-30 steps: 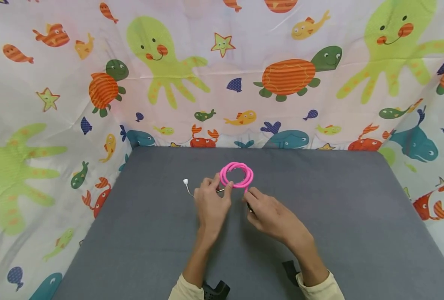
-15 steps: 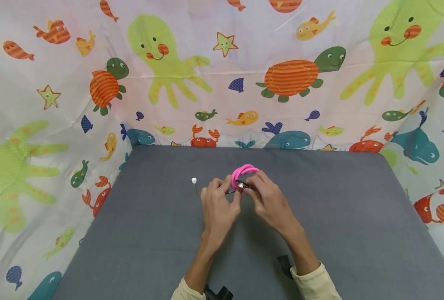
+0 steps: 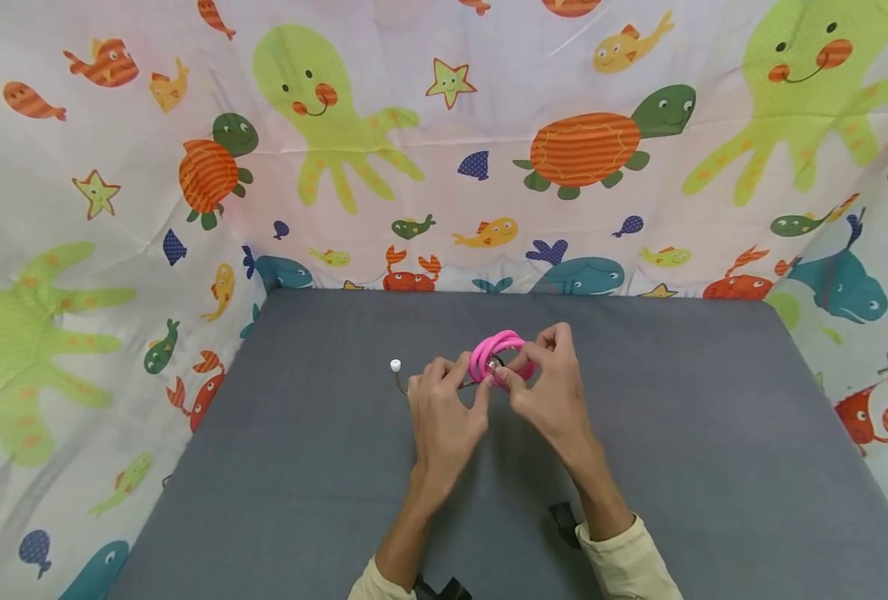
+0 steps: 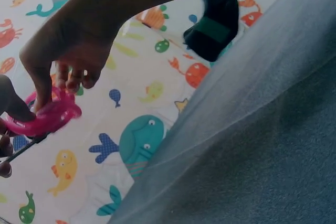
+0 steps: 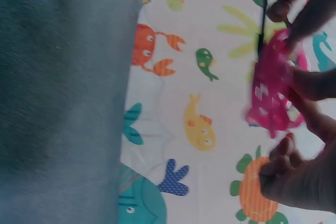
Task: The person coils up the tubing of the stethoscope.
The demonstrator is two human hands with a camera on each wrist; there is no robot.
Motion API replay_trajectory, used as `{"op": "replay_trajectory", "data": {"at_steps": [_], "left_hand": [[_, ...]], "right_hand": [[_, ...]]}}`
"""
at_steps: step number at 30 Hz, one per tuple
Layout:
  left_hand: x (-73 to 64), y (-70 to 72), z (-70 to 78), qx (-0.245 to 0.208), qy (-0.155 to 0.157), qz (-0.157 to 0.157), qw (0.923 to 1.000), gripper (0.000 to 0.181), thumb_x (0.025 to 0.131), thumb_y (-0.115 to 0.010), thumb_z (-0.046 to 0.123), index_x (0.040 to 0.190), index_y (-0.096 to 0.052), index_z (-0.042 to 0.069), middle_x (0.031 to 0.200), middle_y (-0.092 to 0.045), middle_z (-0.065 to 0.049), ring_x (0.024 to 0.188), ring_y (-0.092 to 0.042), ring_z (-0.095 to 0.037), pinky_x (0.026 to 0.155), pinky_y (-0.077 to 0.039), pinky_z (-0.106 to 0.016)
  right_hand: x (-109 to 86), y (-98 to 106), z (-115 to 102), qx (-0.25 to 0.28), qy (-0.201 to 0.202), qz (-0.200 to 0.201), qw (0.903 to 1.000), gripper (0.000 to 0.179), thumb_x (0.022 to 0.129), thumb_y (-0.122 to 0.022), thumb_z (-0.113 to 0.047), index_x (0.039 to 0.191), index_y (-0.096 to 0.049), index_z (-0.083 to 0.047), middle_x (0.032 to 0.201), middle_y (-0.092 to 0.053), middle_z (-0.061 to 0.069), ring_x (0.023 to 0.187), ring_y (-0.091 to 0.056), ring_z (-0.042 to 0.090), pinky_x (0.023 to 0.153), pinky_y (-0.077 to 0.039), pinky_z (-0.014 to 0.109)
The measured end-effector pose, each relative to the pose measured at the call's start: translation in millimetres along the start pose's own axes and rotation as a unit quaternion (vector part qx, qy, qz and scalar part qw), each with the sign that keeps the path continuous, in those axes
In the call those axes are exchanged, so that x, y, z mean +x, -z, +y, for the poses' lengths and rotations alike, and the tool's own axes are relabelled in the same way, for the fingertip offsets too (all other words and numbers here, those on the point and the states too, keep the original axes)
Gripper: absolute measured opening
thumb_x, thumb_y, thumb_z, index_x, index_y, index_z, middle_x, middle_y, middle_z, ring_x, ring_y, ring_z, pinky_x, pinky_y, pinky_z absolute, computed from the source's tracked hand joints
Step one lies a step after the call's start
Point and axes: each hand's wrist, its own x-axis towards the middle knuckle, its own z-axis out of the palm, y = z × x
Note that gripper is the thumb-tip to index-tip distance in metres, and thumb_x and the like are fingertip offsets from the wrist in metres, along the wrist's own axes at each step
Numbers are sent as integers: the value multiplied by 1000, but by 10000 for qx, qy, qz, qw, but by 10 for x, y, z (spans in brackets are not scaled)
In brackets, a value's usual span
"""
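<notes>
A stethoscope with pink tubing wound into a coil is held above the table between both hands. My left hand grips the coil's left side and the metal ear tubes, its thumb near the chest piece. From there a thin ear tube ends in a white ear tip. Thumb and fingers of my right hand pinch at the metal chest piece, which lies against the coil's opening. The right wrist view shows the pink coil blurred, with dark ear tubes running up from it.
A grey cloth covers the table. Behind and beside it hangs a white curtain printed with sea animals. Black straps sit at both wrists, below cream sleeves.
The coil has tilted and moved slightly right. My right hand has brought the chest piece up from below into the coil's opening, and its outer fingers have lifted. My left hand keeps its grip.
</notes>
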Motion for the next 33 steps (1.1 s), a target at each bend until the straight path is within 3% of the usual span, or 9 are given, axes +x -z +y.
{"op": "replay_trajectory", "data": {"at_steps": [3, 8, 12, 16, 20, 23, 27, 33], "left_hand": [[21, 5, -5, -5, 53, -88, 9999, 38, 84, -87, 24, 116, -76, 6, 80, -62, -7, 73, -54, -18, 75, -37, -34], [78, 11, -21, -170, -6, -379, 9991, 46, 84, -87, 28, 120, -68, 6, 79, -64, -6, 71, -54, -16, 73, -37, -32], [96, 4, -51, -418, -146, -754, 9962, 50, 84, -87, 31, 122, -64, 7, 77, -65, -6, 66, -52, -13, 70, -36, -28], [125, 2, -87, -641, -66, -1115, 9917, 49, 85, -87, 32, 122, -65, 7, 83, -69, -6, 70, -58, -16, 72, -40, -29], [137, -21, -115, -674, 246, -1607, 9844, 51, 88, -84, 36, 126, -64, 9, 101, -72, -10, 86, -66, -22, 79, -48, -35], [144, -65, -150, -596, 434, -1893, 9791, 50, 90, -82, 38, 128, -64, 11, 110, -68, -13, 98, -67, -26, 85, -52, -43], [189, -210, -254, -459, 439, -2190, 9737, 50, 90, -80, 44, 127, -65, 13, 113, -67, -12, 100, -65, -27, 88, -52, -46], [240, -640, -649, -233, 96, -2780, 9602, 50, 90, -79, 49, 121, -66, 12, 111, -70, -12, 95, -64, -22, 91, -50, -46]], "right_hand": [[-23, -50, 28, 216, 111, 504, 9984, 27, 74, -90, -6, 76, -64, 1, 99, -43, 18, 86, -48, 23, 69, -43, 34], [-37, -100, 82, 450, 22, 885, 9951, 45, 77, -89, -8, 101, -54, 5, 108, -46, 23, 94, -51, 27, 74, -47, 31], [-33, -86, 92, 821, -322, 668, 9939, 54, 82, -87, -6, 119, -49, 5, 113, -54, 23, 91, -53, 24, 64, -45, 22], [-16, -52, 112, 1076, -262, 244, 9935, 54, 86, -84, -5, 126, -49, 5, 117, -58, 23, 86, -53, 22, 58, -43, 20], [1, -25, 173, 1110, -245, -14, 9935, 51, 90, -79, -6, 129, -49, 5, 123, -57, 24, 101, -59, 30, 74, -47, 20], [11, -1, 221, 1046, -387, -205, 9936, 43, 98, -71, -10, 131, -48, 5, 127, -56, 24, 113, -60, 37, 87, -53, 33], [42, 89, 338, 881, -843, -290, 9921, 37, 109, -55, -19, 134, -46, 6, 132, -50, 25, 120, -56, 39, 97, -53, 54], [97, 324, 583, 713, -1552, 183, 9851, 39, 113, -43, -27, 132, -46, 8, 129, -48, 29, 120, -52, 42, 103, -42, 54]]}}
